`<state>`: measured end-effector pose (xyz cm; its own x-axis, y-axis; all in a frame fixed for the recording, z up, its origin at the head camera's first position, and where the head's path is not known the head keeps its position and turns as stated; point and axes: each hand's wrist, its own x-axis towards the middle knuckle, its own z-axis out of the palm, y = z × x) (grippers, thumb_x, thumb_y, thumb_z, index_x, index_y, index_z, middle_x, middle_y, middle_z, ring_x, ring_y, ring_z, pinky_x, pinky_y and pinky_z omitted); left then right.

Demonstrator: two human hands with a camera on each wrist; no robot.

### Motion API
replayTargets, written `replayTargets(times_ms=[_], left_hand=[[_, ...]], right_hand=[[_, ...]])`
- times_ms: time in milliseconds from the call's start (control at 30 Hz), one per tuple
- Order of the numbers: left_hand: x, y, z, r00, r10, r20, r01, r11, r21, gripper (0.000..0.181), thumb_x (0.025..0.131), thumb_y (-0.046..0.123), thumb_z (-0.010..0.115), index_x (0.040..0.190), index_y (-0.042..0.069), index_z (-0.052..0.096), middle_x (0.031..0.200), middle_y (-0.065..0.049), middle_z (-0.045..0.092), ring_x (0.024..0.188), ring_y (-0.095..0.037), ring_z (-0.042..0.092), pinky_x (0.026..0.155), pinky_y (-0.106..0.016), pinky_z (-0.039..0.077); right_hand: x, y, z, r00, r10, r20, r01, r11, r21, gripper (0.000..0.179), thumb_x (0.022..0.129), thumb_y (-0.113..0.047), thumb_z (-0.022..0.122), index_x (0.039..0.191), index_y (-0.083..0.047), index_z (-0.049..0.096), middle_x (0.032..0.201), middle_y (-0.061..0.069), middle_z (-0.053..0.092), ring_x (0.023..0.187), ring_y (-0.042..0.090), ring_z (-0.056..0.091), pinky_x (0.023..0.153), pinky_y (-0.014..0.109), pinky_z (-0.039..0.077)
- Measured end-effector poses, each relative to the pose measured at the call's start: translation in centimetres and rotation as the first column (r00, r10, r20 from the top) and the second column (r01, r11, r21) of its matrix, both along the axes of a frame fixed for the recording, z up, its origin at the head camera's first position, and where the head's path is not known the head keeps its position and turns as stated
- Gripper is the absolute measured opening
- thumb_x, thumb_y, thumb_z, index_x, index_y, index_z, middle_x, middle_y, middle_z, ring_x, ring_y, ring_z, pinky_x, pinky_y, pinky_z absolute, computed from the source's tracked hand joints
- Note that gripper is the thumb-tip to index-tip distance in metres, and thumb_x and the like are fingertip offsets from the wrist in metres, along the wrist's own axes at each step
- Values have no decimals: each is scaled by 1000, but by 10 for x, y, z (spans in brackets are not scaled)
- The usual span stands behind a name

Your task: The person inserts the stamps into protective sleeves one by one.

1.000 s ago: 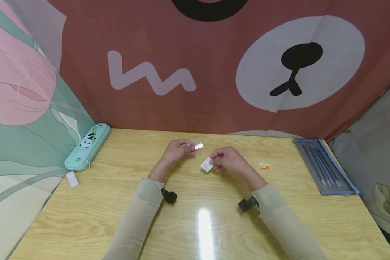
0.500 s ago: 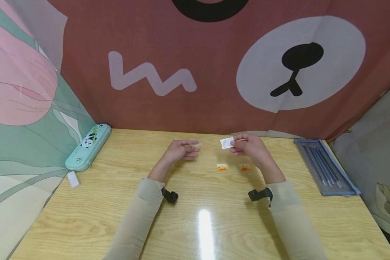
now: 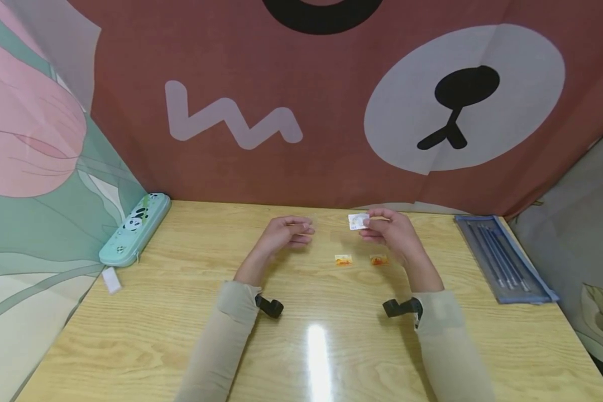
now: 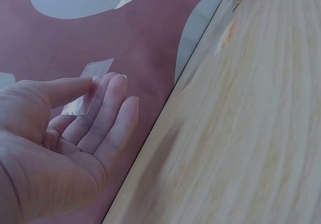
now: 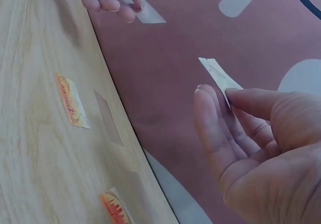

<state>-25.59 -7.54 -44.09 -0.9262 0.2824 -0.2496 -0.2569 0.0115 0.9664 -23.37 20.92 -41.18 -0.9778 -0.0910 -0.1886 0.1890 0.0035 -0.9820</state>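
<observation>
My left hand (image 3: 283, 231) hovers over the far middle of the table, pinching a small clear plastic piece (image 4: 100, 69) between thumb and fingers. It hardly shows in the head view but is plain in the left wrist view. To its right, my right hand (image 3: 394, 234) pinches a small white card (image 3: 357, 221) with faint printing, held up from the table. Below that hand lie two small orange and yellow printed pieces, a left one (image 3: 344, 259) and a right one (image 3: 379, 259). Both also show in the right wrist view, flat on the wood.
A mint pencil case (image 3: 135, 229) with panda pictures sits at the far left, a small white block (image 3: 111, 280) by its near end. At the right lies a blue-edged see-through pouch (image 3: 502, 259) with several long thin rods. A bear-print cloth (image 3: 231, 173) hangs behind the table (image 3: 181, 346).
My right hand has moved right and away from me with the white card, uncovering the two orange pieces; another, farther right, is now out of sight. The left hand has shifted slightly right.
</observation>
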Motion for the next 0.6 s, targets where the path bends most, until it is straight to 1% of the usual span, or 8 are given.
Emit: replayTargets(times_ms=[133, 267, 300, 367, 500, 533, 600], left_hand=[[0, 3, -1, 1000, 5, 9, -5, 1000, 7, 31, 99, 10, 63, 128, -3, 65, 102, -8, 78, 81, -16, 76, 89, -42, 62], [1, 5, 1, 1000, 4, 9, -4, 1000, 7, 28, 99, 10, 63, 125, 0, 67, 101, -8, 76, 79, -15, 75, 87, -41, 62], [1, 6, 2, 1000, 5, 7, -6, 1000, 11, 27, 99, 11, 63, 124, 0, 67, 101, -8, 76, 79, -15, 74, 86, -40, 62], [1, 7, 1, 1000, 10, 4, -10, 1000, 11, 26, 101, 14, 63, 122, 0, 67, 99, -7, 74, 78, -14, 74, 83, -38, 63], [1, 7, -3, 1000, 23, 4, -23, 1000, 14, 24, 102, 19, 62, 118, 1, 67, 94, -3, 72, 78, -13, 73, 79, -35, 64], [1, 7, -4, 1000, 26, 5, -26, 1000, 14, 24, 102, 19, 62, 117, 1, 68, 94, -2, 71, 78, -13, 72, 79, -35, 64], [3, 7, -5, 999, 32, 6, -32, 999, 21, 25, 103, 19, 62, 118, 1, 67, 93, -2, 71, 77, -14, 73, 79, -34, 64]], right_hand=[[1, 2, -3, 1000, -5, 1, 5, 1000, 28, 30, 102, -11, 60, 129, 2, 57, 105, 2, 65, 82, 10, 69, 84, 30, 62], [-1, 3, -5, 1000, -15, -3, 15, 999, 38, 37, 106, -16, 55, 138, 0, 55, 118, 3, 57, 86, 10, 59, 90, 33, 61], [-1, 3, -5, 1000, -17, -2, 17, 999, 27, 38, 106, -16, 54, 141, 0, 54, 118, 3, 56, 87, 11, 59, 92, 35, 60], [-2, 3, -5, 999, -34, 3, 34, 999, -6, 42, 105, -14, 55, 144, 0, 51, 113, 2, 54, 86, 10, 58, 91, 33, 60], [-2, 2, -6, 996, -90, 8, 91, 995, -34, 49, 102, -12, 61, 148, -1, 48, 101, 0, 53, 84, 8, 64, 85, 28, 61], [-2, 2, -7, 994, -105, 4, 105, 994, -30, 50, 101, -12, 62, 147, 0, 48, 101, 0, 54, 83, 8, 64, 83, 27, 62], [-1, 1, -9, 993, -117, -6, 117, 993, 4, 48, 101, -14, 63, 145, 2, 51, 109, -1, 59, 87, 7, 65, 83, 28, 62]])
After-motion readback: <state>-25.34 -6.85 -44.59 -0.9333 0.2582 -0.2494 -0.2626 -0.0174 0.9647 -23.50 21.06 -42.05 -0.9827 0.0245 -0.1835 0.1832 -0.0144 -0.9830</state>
